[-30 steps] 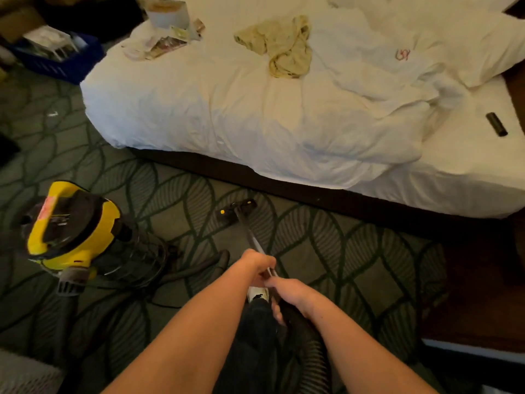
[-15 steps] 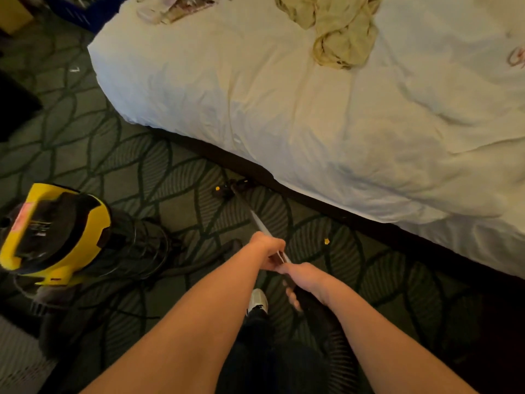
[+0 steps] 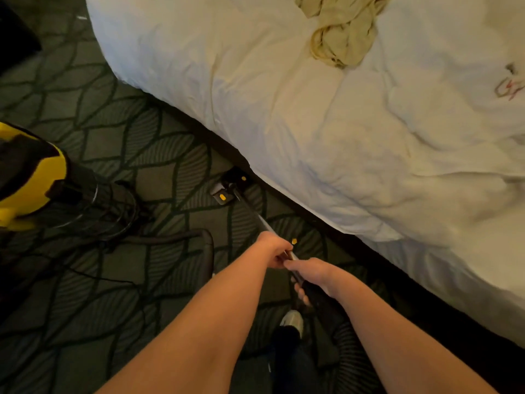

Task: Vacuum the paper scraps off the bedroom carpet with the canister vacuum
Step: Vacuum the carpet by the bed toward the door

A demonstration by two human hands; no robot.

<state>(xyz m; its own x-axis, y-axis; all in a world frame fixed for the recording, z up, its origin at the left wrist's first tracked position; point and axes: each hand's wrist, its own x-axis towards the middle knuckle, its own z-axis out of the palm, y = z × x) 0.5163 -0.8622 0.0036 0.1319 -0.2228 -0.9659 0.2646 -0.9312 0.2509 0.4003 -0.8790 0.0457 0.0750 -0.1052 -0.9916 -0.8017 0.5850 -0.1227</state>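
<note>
Grips the wand (image 3: 257,214) with the left hand (image 3: 274,250), fingers curled round the metal tube. Grips the black handle end with the right hand (image 3: 311,275) just behind, fingers wrapped round it.

Rests the floor head (image 3: 230,187) on the carpet (image 3: 113,137), close against the dark base of the bed (image 3: 312,123). Hemmed in on the right by the overhanging bed cover.

Scraps on the carpet:
- one yellow scrap (image 3: 294,240) just beside the left knuckles, between wand and bed;
- one white scrap (image 3: 82,17) far off at the upper left, near the bed corner.

Obstacles on the left:
- canister (image 3: 31,177), well apart from the floor head;
- hose (image 3: 170,238), looped across the carpet between canister and arms;
- thin cord (image 3: 113,280), trailing beside it.

Also present: crumpled cloth (image 3: 341,32) on the bed; shoe (image 3: 292,321) below the hands.
</note>
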